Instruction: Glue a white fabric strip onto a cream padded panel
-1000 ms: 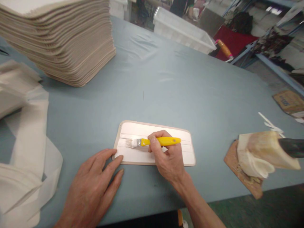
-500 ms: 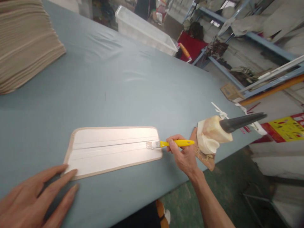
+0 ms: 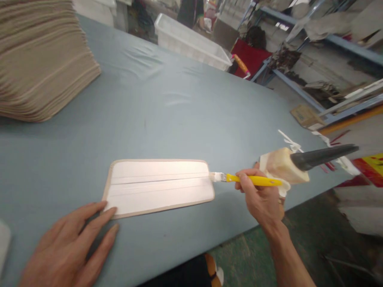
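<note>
A flat white pad with a tan border (image 3: 158,187) lies on the grey-blue table, with lengthwise seams down its middle. My left hand (image 3: 70,247) rests flat on the table, fingers spread, its fingertips at the pad's near left corner. My right hand (image 3: 261,199) is closed on a yellow-handled brush (image 3: 248,179). The bristles sit just off the pad's right end. Right behind the brush stands a cream-coloured, glue-caked container (image 3: 281,167) with a dark handle (image 3: 323,155) sticking out of it to the right.
A tall stack of tan-edged pads (image 3: 42,63) fills the far left. A white plastic bin (image 3: 191,42) stands at the table's far edge. Blue shelving (image 3: 314,59) with clutter lines the right. The table's (image 3: 179,99) near edge runs past my right wrist.
My right hand has drawn the brush along the pad from left to right and off its right end, towards the glue-caked container. The camera view swung right. My left hand stays at the pad's left corner.
</note>
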The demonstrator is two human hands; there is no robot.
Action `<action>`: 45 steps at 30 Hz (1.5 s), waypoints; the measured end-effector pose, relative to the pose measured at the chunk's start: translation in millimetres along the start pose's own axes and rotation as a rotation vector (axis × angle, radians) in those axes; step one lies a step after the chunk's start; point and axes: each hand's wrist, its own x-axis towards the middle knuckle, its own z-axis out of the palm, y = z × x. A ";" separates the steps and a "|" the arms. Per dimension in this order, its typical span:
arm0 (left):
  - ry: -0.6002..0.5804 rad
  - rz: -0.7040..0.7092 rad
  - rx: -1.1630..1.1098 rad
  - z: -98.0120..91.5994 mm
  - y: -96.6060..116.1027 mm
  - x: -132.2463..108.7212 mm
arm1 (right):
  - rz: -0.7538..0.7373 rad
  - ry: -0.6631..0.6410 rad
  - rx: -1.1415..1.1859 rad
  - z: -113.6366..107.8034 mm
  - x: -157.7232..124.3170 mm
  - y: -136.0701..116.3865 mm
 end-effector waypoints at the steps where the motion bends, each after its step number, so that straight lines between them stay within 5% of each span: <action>1: 0.011 0.042 0.039 -5.5 4.5 3.5 | -0.011 0.017 0.056 8.0 -4.0 -8.7; 9: 0.022 0.062 0.096 -14.9 14.9 7.8 | -0.043 -0.277 0.443 104.5 -36.9 -82.8; 15: 0.047 0.051 0.069 -12.7 16.4 5.7 | -0.099 -0.397 0.458 146.4 -42.5 -112.1; 19: 0.072 0.058 0.089 -12.1 18.6 7.6 | -0.153 -0.432 0.370 150.6 -44.0 -104.6; 23: 0.077 0.049 0.079 -12.0 19.9 8.4 | -0.151 -0.308 0.249 138.5 -36.8 -96.9; 32: 0.071 0.047 0.072 -12.2 19.2 7.7 | -0.123 -0.257 0.336 172.6 -35.4 -119.2; 40: 0.082 0.042 0.073 -11.7 18.2 8.7 | -0.095 -0.120 0.253 144.5 -26.9 -99.0; 45: 0.083 0.082 0.056 -12.3 11.1 7.2 | -0.070 -0.173 0.399 163.8 -36.2 -116.4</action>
